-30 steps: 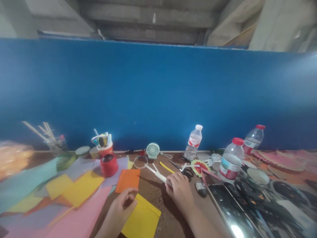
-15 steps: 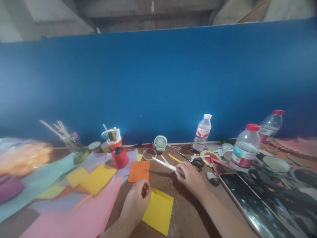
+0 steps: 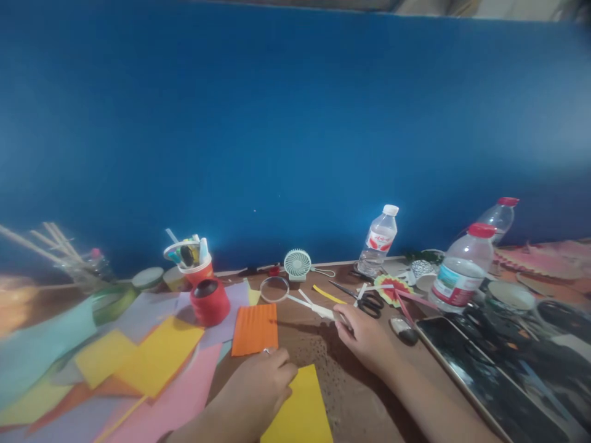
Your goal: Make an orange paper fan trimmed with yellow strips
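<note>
My right hand point(image 3: 362, 335) is closed around the white handle of a craft knife point(image 3: 324, 312). Its thin blade points left and away from me, over the brown table. At the upper left edge of a yellow sheet of paper point(image 3: 302, 409) is my left hand point(image 3: 258, 387), its fingers curled and together on the paper; the fingertips are partly hidden. Just beyond that hand lies an orange sheet point(image 3: 255, 329) with pleat lines across it. A roll of tape point(image 3: 274, 289) and a yellow paper strip point(image 3: 329, 294) lie past the knife.
Coloured papers point(image 3: 159, 357) overlap on the left, with a red roll point(image 3: 210, 303) and a cup of tools point(image 3: 196, 264) behind. A small fan point(image 3: 298, 264) stands at the back. Scissors point(image 3: 369, 303), water bottles point(image 3: 462, 271) and a phone point(image 3: 466, 363) are to the right.
My left hand has turned palm-down over the yellow paper, which now sits lower in view. The knife stays in my right hand. The camera has tilted down.
</note>
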Action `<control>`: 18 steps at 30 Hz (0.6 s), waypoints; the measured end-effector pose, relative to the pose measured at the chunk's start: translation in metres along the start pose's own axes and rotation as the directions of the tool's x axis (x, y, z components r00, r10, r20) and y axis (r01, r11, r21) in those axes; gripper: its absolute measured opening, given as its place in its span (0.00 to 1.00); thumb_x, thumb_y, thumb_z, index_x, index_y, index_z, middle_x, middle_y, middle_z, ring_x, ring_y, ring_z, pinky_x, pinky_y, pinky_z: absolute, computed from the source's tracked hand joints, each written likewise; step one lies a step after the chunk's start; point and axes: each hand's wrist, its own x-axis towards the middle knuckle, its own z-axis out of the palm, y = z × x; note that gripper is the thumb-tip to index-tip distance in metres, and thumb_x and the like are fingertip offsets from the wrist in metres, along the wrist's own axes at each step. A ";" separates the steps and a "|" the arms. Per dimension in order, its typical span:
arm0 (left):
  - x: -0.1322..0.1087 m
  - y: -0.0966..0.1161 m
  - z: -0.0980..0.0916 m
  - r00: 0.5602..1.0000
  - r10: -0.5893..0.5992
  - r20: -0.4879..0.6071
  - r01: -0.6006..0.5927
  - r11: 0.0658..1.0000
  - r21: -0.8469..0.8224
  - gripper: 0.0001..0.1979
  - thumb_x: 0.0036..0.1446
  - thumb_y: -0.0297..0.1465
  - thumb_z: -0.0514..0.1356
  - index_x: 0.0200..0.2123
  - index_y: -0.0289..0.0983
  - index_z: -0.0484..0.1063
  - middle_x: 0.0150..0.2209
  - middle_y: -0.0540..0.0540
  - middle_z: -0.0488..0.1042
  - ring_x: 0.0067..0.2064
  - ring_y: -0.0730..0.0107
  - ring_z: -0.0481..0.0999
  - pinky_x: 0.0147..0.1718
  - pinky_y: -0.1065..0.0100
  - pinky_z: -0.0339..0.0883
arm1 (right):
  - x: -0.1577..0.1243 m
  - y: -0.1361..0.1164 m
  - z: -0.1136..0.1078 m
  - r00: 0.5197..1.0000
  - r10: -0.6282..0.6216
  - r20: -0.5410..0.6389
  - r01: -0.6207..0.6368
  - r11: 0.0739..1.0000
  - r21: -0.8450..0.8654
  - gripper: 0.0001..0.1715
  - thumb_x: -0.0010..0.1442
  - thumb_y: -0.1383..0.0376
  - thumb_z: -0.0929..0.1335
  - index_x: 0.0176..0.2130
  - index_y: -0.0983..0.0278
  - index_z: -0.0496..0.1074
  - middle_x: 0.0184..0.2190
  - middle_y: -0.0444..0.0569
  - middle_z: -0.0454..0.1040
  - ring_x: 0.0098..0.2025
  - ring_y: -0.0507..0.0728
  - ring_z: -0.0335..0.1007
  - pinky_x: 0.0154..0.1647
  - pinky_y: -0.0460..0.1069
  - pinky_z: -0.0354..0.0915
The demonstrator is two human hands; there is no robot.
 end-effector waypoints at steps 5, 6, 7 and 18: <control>0.000 -0.020 0.012 0.993 -0.108 -0.038 0.097 0.971 -0.219 0.11 0.52 0.26 0.52 0.37 0.40 0.70 0.36 0.47 0.70 0.38 0.64 0.70 0.36 0.65 0.61 | 0.002 -0.005 -0.002 0.996 0.011 0.088 -0.009 1.000 -0.023 0.12 0.55 0.71 0.59 0.37 0.60 0.66 0.31 0.45 0.73 0.31 0.54 0.69 0.30 0.46 0.62; 0.000 -0.023 0.013 0.992 -0.115 -0.059 0.096 0.962 -0.255 0.11 0.52 0.26 0.52 0.38 0.40 0.70 0.37 0.48 0.70 0.38 0.65 0.70 0.37 0.66 0.61 | 0.002 -0.005 -0.001 0.994 0.011 0.105 -0.009 1.000 -0.025 0.13 0.55 0.71 0.59 0.39 0.59 0.67 0.33 0.45 0.73 0.33 0.55 0.69 0.32 0.47 0.63; 0.001 -0.024 0.015 0.990 -0.121 -0.077 0.095 0.956 -0.279 0.11 0.52 0.26 0.52 0.38 0.40 0.70 0.36 0.48 0.70 0.38 0.65 0.70 0.37 0.66 0.61 | 0.002 -0.004 -0.001 0.993 0.009 0.119 -0.006 1.000 -0.022 0.14 0.56 0.70 0.59 0.41 0.59 0.67 0.36 0.46 0.73 0.36 0.55 0.69 0.35 0.48 0.63; 0.003 -0.033 0.025 0.973 -0.136 -0.187 0.073 0.948 -0.309 0.11 0.54 0.28 0.50 0.36 0.39 0.71 0.33 0.45 0.72 0.35 0.65 0.71 0.34 0.66 0.63 | 0.001 0.022 -0.007 0.979 -0.084 0.186 0.051 0.983 0.177 0.14 0.52 0.72 0.63 0.38 0.60 0.72 0.36 0.48 0.75 0.40 0.56 0.69 0.43 0.52 0.64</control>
